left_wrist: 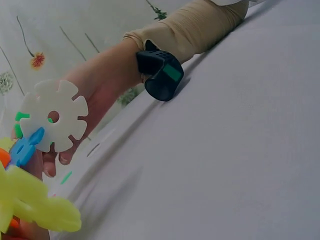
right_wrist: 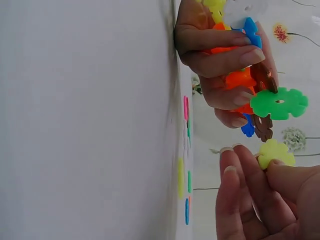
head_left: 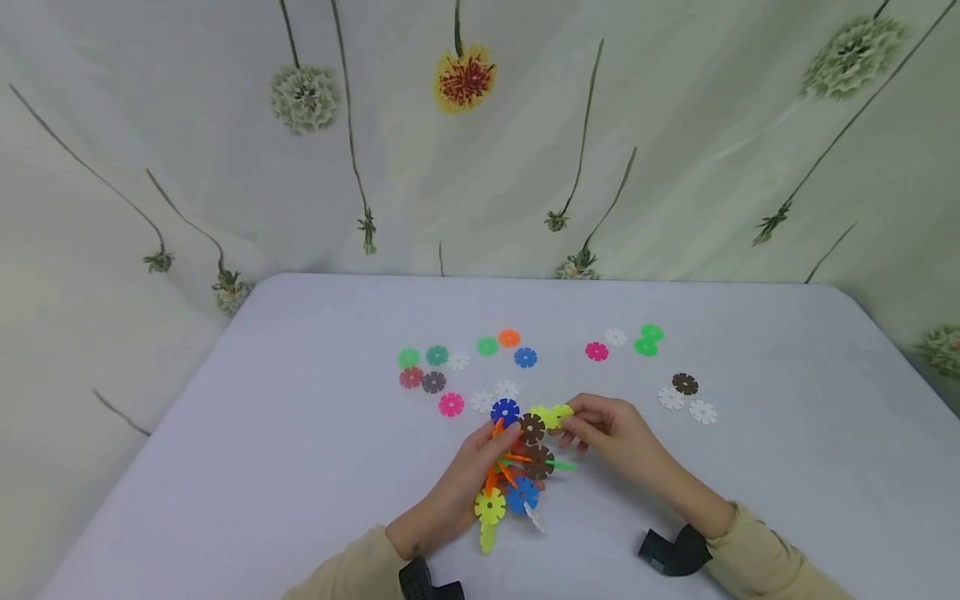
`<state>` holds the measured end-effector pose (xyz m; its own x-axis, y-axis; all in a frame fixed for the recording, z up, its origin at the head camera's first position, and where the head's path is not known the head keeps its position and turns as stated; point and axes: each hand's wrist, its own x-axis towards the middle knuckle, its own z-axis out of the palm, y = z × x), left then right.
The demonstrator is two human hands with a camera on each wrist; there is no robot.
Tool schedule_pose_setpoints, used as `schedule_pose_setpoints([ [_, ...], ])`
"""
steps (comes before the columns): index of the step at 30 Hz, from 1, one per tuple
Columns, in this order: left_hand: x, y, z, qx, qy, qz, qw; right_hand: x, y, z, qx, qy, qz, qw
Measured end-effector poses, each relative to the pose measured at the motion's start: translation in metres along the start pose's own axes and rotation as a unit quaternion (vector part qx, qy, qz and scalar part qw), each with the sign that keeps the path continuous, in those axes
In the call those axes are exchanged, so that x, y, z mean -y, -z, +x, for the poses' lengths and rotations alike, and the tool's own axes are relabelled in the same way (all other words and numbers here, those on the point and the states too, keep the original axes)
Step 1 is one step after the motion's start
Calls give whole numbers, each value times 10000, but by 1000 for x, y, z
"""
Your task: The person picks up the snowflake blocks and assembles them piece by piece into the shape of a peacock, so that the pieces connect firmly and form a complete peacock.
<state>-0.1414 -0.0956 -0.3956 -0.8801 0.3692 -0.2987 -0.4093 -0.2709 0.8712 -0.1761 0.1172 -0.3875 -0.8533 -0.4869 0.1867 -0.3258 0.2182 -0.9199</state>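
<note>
My left hand [head_left: 459, 479] grips a cluster of interlocked plastic snowflake discs, its fingers curled round the orange middle. Sticking out of the cluster are brown discs [head_left: 538, 461], a dark blue disc [head_left: 505, 411], a lighter blue disc [head_left: 522, 496], a yellow disc [head_left: 490, 506], a green disc [right_wrist: 279, 103] and a white disc [left_wrist: 54, 116]. Just right of the cluster, my right hand [head_left: 611, 433] pinches a single yellow disc [right_wrist: 274, 154] between thumb and index finger. The right wrist view shows this disc apart from the cluster, the other right fingers loosely bent.
Loose discs lie flat across the pale tabletop [head_left: 300, 417] beyond the hands. A group with a pink disc [head_left: 451, 405] is at left. Green discs [head_left: 648, 340] lie farther right, and a brown disc [head_left: 685, 383] with white ones [head_left: 702, 412] sits nearer. A flowered cloth [head_left: 487, 167] hangs behind.
</note>
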Motion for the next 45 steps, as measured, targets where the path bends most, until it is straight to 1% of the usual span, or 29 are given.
schedule_pose_setpoints([
  [4, 1, 0, 0, -152, -96, 350, 9992, -1, -1, 0, 59, -42, -216, 9997],
  [7, 1, 0, 0, -299, -183, 684, 9970, -1, 0, 0, -34, 44, -354, 9994],
  [10, 1, 0, 0, -421, -206, 892, 9949, -1, 0, -1, -58, 134, -435, 9989],
  [15, 2, 1, -1, -455, -206, 928, 9944, 0, -3, -4, -35, 248, -727, 9970],
  [17, 3, 1, -1, -395, -209, 907, 9949, -1, -5, -5, -38, 317, -847, 9959],
  [23, 4, 3, -1, -231, -267, 1136, 9929, -1, -10, -5, -16, 602, -1167, 9913],
  [27, 4, 3, -1, -301, -207, 1155, 9926, -1, -8, -5, 153, 735, -1281, 9889],
  [29, 4, 3, 0, -397, -125, 1085, 9932, -1, -6, -6, 204, 904, -1481, 9846],
  [31, 3, 2, 0, -476, -18, 905, 9948, 0, -5, -7, 179, 1123, -1774, 9776],
  [34, 2, 0, 0, -621, 229, 683, 9955, 2, -6, -10, 21, 1567, -2299, 9605],
  [36, 1, 0, -1, -653, 365, 538, 9957, 3, -7, -12, -62, 1844, -2564, 9488],
  [38, 1, 1, -1, -724, 468, 529, 9949, 4, -8, -12, -158, 2127, -2777, 9367],
  [39, 1, 1, -1, -799, 530, 551, 9939, 5, -8, -11, -227, 2246, -2869, 9310],
  [40, 1, 2, -2, -928, 613, 634, 9918, 5, -9, -11, -300, 2338, -2907, 9273],
  [41, 1, 4, -3, -981, 620, 681, 9909, 5, -9, -10, -381, 2398, -2928, 9248],
  [42, 1, 5, -3, -1003, 671, 601, 9909, 5, -9, -10, -465, 2400, -2910, 9250],
  [44, 0, 7, -3, -1052, 759, 415, 9907, 4, -9, -9, -595, 2273, -2739, 9326],
  [45, 0, 7, -3, -1076, 775, 364, 9905, 4, -9, -8, -626, 2166, -2610, 9386],
])
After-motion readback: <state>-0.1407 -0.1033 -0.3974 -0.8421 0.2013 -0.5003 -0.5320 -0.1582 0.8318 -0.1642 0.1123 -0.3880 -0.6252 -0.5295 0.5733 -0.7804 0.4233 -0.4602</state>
